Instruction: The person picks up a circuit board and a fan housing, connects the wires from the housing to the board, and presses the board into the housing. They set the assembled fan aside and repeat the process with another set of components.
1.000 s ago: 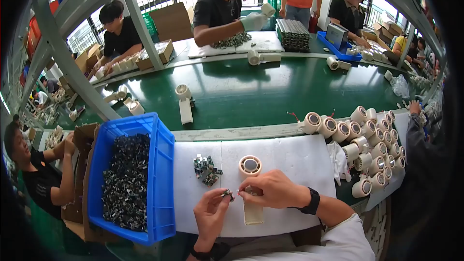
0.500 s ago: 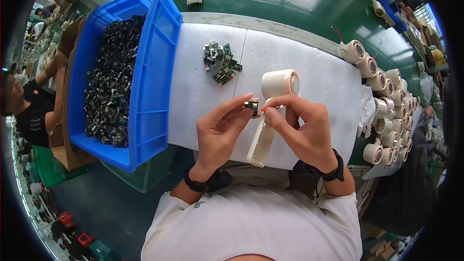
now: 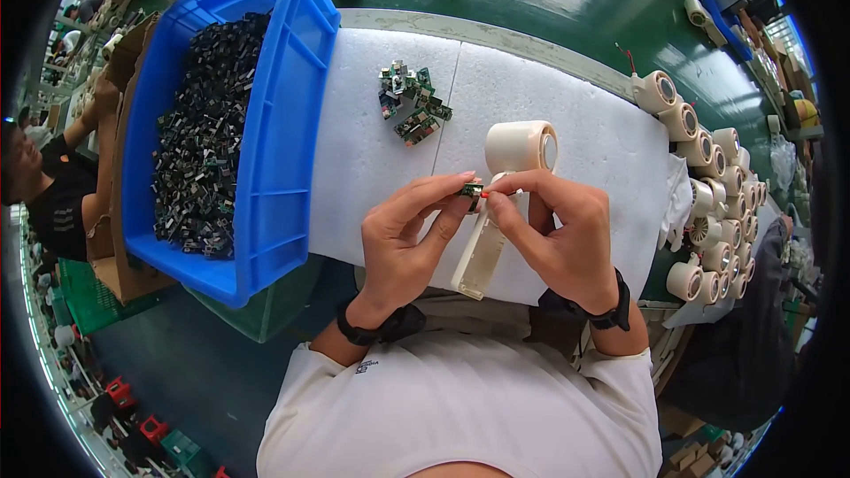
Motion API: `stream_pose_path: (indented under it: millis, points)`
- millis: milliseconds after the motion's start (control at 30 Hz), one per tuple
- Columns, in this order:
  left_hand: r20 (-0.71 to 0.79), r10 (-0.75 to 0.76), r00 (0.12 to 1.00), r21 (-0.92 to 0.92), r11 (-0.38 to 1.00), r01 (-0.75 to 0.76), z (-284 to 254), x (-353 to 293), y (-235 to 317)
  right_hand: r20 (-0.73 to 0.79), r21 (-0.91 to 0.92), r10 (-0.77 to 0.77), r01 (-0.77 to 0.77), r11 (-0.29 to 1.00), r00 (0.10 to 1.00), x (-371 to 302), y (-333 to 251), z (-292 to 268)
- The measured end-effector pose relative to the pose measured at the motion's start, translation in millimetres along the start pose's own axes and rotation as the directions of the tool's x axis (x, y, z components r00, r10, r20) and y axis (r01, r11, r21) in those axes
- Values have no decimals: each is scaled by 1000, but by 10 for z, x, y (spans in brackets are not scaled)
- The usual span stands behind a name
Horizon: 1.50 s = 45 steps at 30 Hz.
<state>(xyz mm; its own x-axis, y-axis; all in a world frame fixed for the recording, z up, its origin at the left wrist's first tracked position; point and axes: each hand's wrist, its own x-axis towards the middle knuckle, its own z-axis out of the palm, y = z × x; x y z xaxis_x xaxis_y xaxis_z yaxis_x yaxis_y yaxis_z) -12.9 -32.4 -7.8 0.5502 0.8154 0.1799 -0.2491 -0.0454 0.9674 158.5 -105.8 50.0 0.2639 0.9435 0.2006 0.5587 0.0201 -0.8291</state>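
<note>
My left hand (image 3: 397, 232) pinches a small green circuit board (image 3: 475, 190) with a metal socket between thumb and fingertips. Close against the board's right edge, my right hand (image 3: 568, 226) pinches a thin lead with a red tip (image 3: 484, 196). Whether the tip touches the board is too small to tell. Beneath both hands a cream handheld fan (image 3: 513, 147) lies on the white foam sheet, its round head pointing away from me. Its hollow handle shell (image 3: 476, 265) is uncovered and slants toward me. My fingers hide the part where head and handle meet.
Several loose circuit boards (image 3: 414, 104) lie in a pile on the foam sheet (image 3: 584, 137). At left stands a blue bin (image 3: 285, 159) filled with boards. Many cream fan bodies (image 3: 708, 150) crowd the right side, beside a white cloth (image 3: 677, 199). A co-worker (image 3: 62, 186) is at far left.
The circuit board in my left hand has tilted and come nearer to the red tip in my right fingers. The whole view has shifted slightly.
</note>
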Motion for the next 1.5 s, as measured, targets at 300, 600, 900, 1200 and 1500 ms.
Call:
stream_pose_path:
  millis: [300,600,900,1200,1500]
  points:
    - [47,58,997,121,991,-63,-72,34,35,10,-8,-17,17,1000,1000,-8,42,26]
    - [74,-65,995,-12,998,66,-99,66,50,-13,6,-16,16,1000,1000,1,32,-11]
    - [192,-187,963,-203,953,226,-252,68,-8,100,137,-15,1,991,995,-14,173,-11]
    - [200,-274,941,-241,917,318,-264,121,-5,179,181,-19,-14,983,984,52,223,-9]
    - [182,-241,953,-202,940,276,-278,121,-23,191,161,6,-37,986,982,70,213,11]
